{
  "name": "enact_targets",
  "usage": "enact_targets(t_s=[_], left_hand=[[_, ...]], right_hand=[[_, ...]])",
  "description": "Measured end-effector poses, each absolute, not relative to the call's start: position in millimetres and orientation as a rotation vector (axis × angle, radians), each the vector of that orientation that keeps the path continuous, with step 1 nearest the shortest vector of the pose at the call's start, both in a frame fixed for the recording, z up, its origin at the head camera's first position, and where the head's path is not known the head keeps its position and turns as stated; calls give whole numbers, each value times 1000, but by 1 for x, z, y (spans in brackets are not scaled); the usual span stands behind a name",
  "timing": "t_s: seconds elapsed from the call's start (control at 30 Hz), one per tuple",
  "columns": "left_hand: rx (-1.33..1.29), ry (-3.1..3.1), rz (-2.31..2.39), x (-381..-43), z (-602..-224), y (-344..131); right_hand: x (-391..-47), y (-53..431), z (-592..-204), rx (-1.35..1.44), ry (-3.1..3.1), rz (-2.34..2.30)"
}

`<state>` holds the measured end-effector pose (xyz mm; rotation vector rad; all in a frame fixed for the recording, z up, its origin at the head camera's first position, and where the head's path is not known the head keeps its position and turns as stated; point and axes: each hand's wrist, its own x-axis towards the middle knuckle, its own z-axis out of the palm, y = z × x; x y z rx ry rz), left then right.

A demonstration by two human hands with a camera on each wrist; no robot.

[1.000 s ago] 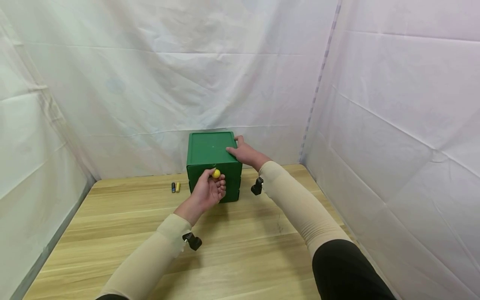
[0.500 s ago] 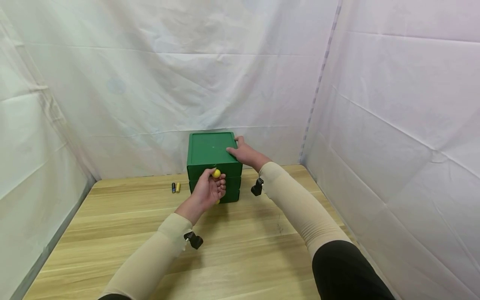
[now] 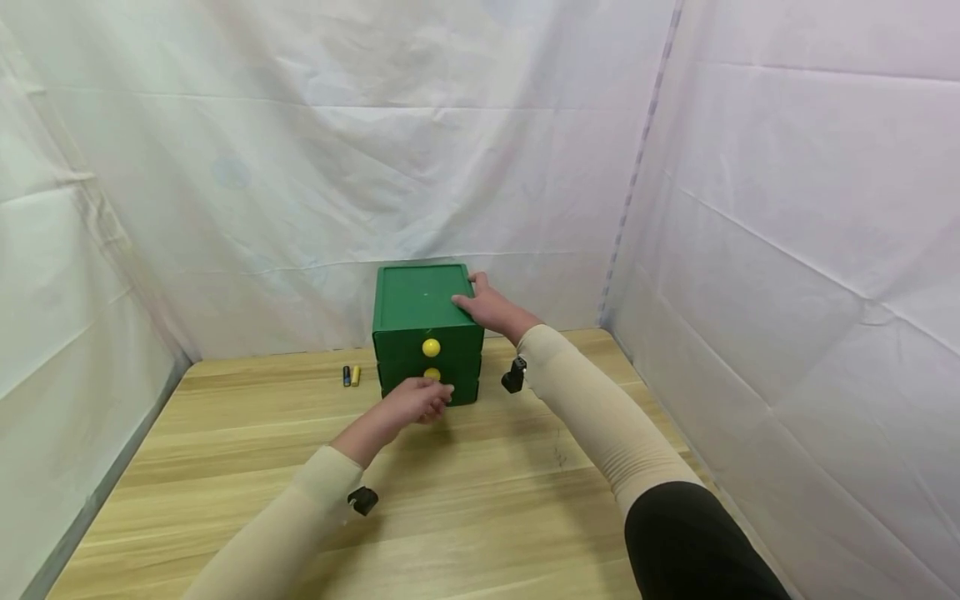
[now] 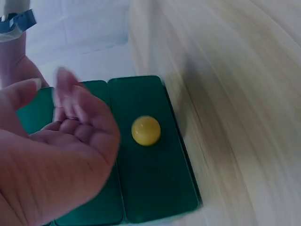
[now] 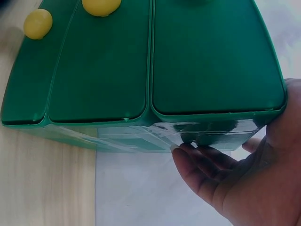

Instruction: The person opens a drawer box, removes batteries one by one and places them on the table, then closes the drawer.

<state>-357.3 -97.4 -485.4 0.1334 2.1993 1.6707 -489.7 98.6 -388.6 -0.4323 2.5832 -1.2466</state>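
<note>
A green box (image 3: pixel 423 296) of three stacked drawers stands at the back of the table, its drawer fronts flush. Round yellow knobs mark the fronts: the top knob (image 3: pixel 431 347), the middle knob (image 3: pixel 432 374) and the bottom knob (image 4: pixel 146 131). My left hand (image 3: pixel 412 402) is low in front of the drawers, just below the middle knob. In the left wrist view its fingers are loosely bent, slightly blurred, and hold nothing. My right hand (image 3: pixel 491 307) holds the box at its upper right edge, thumb on top, fingers (image 5: pixel 202 169) against the side.
Two small batteries, a dark battery (image 3: pixel 347 376) and a yellow battery (image 3: pixel 356 376), stand left of the box on the wooden table (image 3: pixel 247 433). White sheeting (image 3: pixel 337 183) hangs close behind the box and along both sides.
My left hand has let go of the top knob and moved down toward the lower drawers, uncovering the top and middle knobs. The right hand and the box stay as they were.
</note>
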Motion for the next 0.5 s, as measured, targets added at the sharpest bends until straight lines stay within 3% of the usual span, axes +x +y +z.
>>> enact_targets(t_s=[0.17,0.5], left_hand=[[148,2382,1528,-351,-496,-105],[20,2232,1686,-361,-507,-114]], right_hand=[[-490,99,-389,-433,2570,-1259],[-490,98,-391,-442,2577,-1280]])
